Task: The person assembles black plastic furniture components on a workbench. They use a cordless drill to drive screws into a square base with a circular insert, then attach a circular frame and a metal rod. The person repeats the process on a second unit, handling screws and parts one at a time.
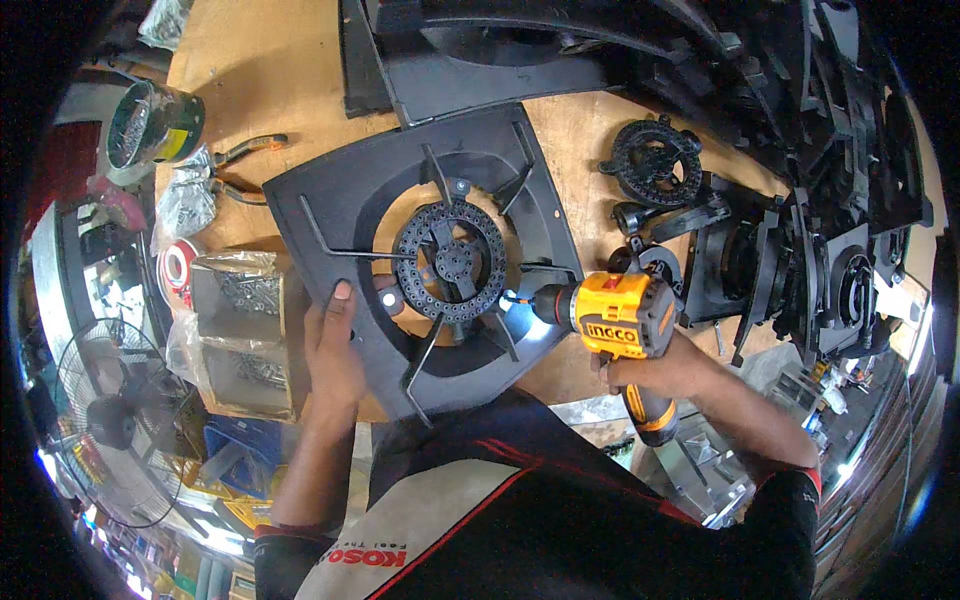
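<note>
A black square stove frame (pixel 325 190) with upright prongs lies tilted on the table in front of me. A round burner ring (pixel 487 225), its rim dotted with holes, sits in the frame's centre opening. My left hand (pixel 335 360) grips the frame's left edge, thumb on top and the other fingers mostly hidden beneath. With my right hand (pixel 650 372) I hold a yellow and black cordless drill (pixel 622 312) by its handle. Its bit points left at the lower right of the ring, where its lamp makes a bright spot. Glare hides whether the bit touches anything.
Further black frames (pixel 510 85) are piled at the back and right. A loose burner ring (pixel 655 160) lies to the right. On the left are pliers (pixel 245 170), a bucket (pixel 150 125), a tape roll (pixel 177 270) and a wooden screw box (pixel 250 335). A fan (pixel 115 420) stands beyond.
</note>
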The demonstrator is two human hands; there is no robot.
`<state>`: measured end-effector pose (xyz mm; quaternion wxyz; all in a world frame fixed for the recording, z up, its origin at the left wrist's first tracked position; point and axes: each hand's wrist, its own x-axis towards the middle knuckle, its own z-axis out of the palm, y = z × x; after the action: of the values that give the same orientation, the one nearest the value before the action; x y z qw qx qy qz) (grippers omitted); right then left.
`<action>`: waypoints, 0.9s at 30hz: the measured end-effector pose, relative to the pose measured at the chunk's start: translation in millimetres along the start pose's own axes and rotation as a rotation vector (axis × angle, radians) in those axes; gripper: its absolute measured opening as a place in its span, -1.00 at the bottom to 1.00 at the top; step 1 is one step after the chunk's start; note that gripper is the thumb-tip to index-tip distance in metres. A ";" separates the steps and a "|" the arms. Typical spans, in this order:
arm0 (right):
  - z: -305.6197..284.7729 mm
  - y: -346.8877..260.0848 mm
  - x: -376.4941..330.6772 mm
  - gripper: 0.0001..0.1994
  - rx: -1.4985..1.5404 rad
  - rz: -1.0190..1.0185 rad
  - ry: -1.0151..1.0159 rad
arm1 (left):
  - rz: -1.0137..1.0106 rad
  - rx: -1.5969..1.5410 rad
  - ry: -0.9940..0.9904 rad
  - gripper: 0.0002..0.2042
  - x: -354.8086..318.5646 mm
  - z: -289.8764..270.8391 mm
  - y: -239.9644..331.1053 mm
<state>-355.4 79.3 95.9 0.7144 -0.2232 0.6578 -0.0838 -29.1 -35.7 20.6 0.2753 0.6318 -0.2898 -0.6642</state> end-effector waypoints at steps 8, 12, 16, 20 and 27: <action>12.6 -7.1 -3.0 -0.57 -0.421 -0.231 0.114 | 0.058 0.091 -0.017 -0.58 -2.1 4.0 9.6; 7.8 -9.7 -2.9 -0.47 -0.309 -0.150 0.091 | 0.012 0.003 -0.031 -0.56 4.6 -4.1 -7.6; -7.6 -22.1 0.0 -0.46 -0.470 -0.200 0.020 | -0.037 0.025 0.040 -0.53 6.5 -9.9 -13.0; -23.1 -39.4 -1.6 -0.43 -0.536 -0.037 0.049 | -0.082 -0.030 0.024 -0.55 1.1 -2.1 1.9; -41.2 -105.8 21.0 -0.36 -0.325 -0.236 0.149 | 0.100 -0.003 -0.099 -0.61 3.2 -3.6 -0.4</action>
<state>-374.8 -31.8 121.0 0.6036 -0.4041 0.6831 -0.0758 -25.7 -37.9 18.0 0.2944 0.5824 -0.3333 -0.6805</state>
